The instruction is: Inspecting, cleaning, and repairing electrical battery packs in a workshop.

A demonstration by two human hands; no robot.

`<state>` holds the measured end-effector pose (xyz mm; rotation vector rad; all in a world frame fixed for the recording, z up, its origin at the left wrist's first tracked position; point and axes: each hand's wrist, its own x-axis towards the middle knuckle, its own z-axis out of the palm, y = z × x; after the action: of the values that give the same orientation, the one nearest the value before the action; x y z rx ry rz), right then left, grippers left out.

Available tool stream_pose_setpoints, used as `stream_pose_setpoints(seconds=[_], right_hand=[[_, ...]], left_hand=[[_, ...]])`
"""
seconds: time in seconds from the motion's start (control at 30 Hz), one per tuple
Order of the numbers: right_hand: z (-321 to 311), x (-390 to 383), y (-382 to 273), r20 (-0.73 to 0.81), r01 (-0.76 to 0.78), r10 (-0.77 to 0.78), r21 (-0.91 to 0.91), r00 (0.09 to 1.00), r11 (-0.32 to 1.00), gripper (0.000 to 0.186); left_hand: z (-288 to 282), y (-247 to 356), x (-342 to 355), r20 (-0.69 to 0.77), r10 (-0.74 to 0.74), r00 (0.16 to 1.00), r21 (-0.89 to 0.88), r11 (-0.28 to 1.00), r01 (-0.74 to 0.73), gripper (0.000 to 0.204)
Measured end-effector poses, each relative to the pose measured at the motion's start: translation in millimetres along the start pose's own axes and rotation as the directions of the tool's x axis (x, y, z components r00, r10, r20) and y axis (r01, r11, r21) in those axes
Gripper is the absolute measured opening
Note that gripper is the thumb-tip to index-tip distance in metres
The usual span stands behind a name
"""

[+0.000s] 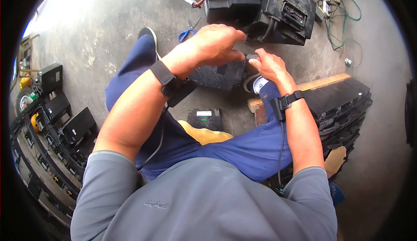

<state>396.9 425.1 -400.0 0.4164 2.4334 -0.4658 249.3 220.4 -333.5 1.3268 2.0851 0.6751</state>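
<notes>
Reaching above grey floor (93,28) (blotchy), hands (217,44) (270,66) nearly meet.

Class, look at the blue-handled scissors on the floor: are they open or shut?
Open: the scissors lie with their two blades spread apart in a V.

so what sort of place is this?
Likely a workshop: a worn grey concrete-looking floor, blue-handled metal scissors lying on it, and a stack of flat black rectangular cases on the right.

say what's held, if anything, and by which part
The right grip seems to pinch a small grey piece near its right end; whether the left grip holds anything cannot be told.
</notes>
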Motion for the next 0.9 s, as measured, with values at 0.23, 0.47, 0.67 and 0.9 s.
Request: stream_pose_setpoints(seconds=[0.23,0.47,0.67,0.9], right_hand=[[3.9,-1.8,5.8,-0.143,0.153,-0.152,-0.003,0.978,0.988,0.036],[3.7,5.3,5.4,-0.026,0.122,-0.125,-0.091,0.992,0.988,0.038],[7.0,-1.0,-6.3,-0.081,0.074,-0.074,0.001,0.994,0.997,0.033],[2.9,-5.1,-2.9,-0.041,0.14,-0.141,-0.035,0.989,0.99,0.036]], left_hand=[[0.4,5.2,9.9,-0.037,0.048,0.998,-0.017,0.999,-0.048,0.05],[-2.9,-4.4,2.6,-0.052,-0.085,0.995,0.018,0.996,0.086,0.053],[0.6,-0.6,-1.0,-0.052,-0.031,0.998,0.037,0.999,0.033,0.052],[1.7,-9.5,-6.5,-0.042,-0.043,0.998,0.049,0.998,0.045,0.051]])
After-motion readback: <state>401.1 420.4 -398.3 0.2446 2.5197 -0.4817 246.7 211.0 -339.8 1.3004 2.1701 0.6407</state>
